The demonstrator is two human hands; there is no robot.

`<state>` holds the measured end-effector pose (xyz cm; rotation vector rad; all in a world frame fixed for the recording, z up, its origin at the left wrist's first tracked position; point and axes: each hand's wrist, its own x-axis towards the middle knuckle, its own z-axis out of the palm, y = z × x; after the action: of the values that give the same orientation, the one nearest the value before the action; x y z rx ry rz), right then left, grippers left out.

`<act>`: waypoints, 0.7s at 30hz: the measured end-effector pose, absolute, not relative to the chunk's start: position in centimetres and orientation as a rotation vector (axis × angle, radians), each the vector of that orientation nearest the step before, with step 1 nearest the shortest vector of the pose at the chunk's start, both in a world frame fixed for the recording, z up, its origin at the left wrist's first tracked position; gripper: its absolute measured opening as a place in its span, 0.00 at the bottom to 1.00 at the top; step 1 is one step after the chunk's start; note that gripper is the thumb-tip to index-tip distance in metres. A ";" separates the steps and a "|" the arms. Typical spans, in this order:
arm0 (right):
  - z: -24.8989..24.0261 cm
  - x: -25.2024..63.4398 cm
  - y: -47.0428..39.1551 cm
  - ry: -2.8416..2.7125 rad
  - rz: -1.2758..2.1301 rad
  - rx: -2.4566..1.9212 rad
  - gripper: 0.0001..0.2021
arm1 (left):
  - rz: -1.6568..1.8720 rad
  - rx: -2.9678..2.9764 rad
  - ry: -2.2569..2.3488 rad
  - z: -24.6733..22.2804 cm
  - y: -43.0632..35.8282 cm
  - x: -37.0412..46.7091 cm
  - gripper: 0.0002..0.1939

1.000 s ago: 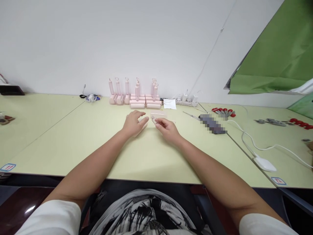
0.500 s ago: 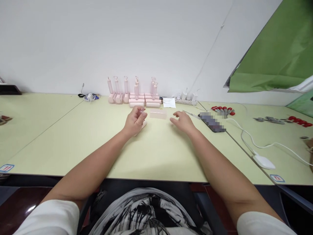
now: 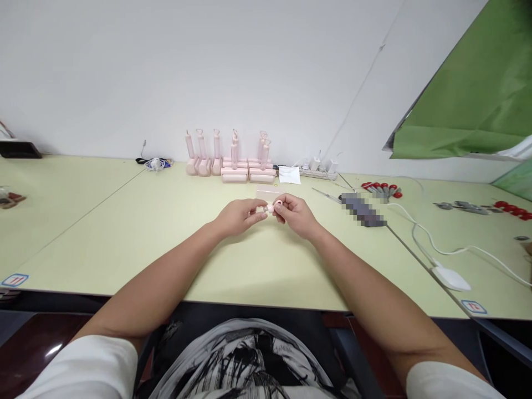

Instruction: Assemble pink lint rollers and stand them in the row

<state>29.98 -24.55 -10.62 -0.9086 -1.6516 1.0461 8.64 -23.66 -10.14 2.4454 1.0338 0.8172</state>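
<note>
Head view: left hand (image 3: pixel 238 216) and right hand (image 3: pixel 298 215) pinch a small pink part (image 3: pixel 270 208), centre frame, long axis sideways, loop end pointing right; lower-left sticker (image 3: pixel 15 280) reads 11.

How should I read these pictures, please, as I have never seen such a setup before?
There is no machine here: you see a person's own bare left hand and right hand. Every picture comes from one camera worn on the head, looking forward and down. The fingertips of both hands meet at a small pale pink piece, whose details are too fine to make out. On the pale yellow-green table, a row of pink items stands near the wall. To their right are a white sheet and a power strip; farther right lie red-ended grey objects and a white cable.
</note>
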 end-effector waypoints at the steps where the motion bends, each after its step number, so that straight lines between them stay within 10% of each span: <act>1: -10.5 29.8 -24.8 -1.673 1.034 -0.908 0.19 | 0.808 2.453 1.026 -10.1 -23.7 8.6 0.25; 13: -11.2 30.0 -24.9 -1.842 0.934 -1.011 0.18 | 0.775 2.469 1.117 -10.4 -23.8 8.8 0.22; 21: -11.1 29.8 -24.6 -1.588 0.886 -0.981 0.20 | 1.416 2.244 1.168 -10.0 -23.4 8.5 0.16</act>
<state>29.76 -24.64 -11.14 -0.9805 -1.5881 0.8856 8.50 -23.38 -10.00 2.2437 1.1676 1.4161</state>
